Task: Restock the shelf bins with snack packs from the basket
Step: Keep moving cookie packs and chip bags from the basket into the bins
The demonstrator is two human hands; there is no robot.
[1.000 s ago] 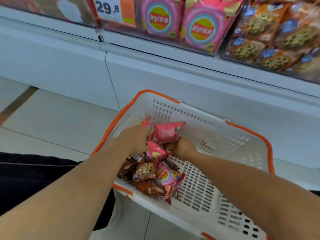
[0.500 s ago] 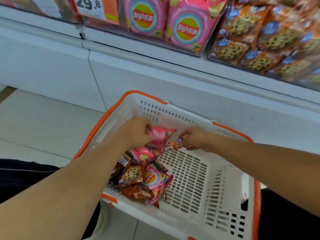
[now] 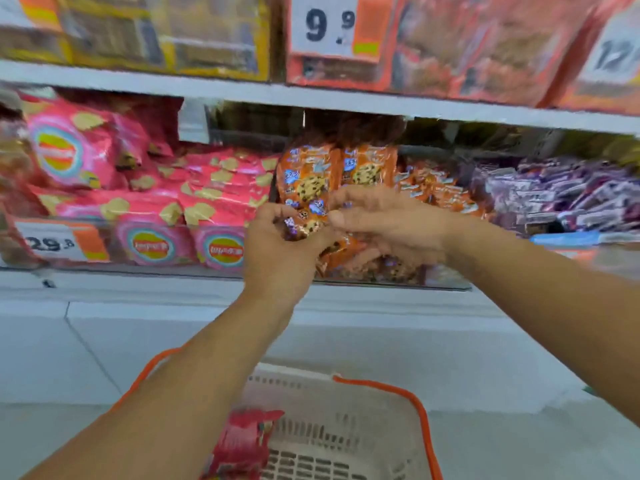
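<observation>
Shelving now filling mid-frame: both hands [image 3: 277, 251] [image 3: 391, 223] lifted from basket [image 3: 426, 420], fingers [image 3: 277, 216] curling around cookie packs [image 3: 306, 223], nearing cookie bin [image 3: 346, 168].

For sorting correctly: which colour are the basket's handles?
Orange handles on a white basket, clearest in the head view.

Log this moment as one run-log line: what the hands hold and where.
left hand: cookie packs | right hand: same packs | position: at cookie bin | basket: pink chip pack left
</observation>
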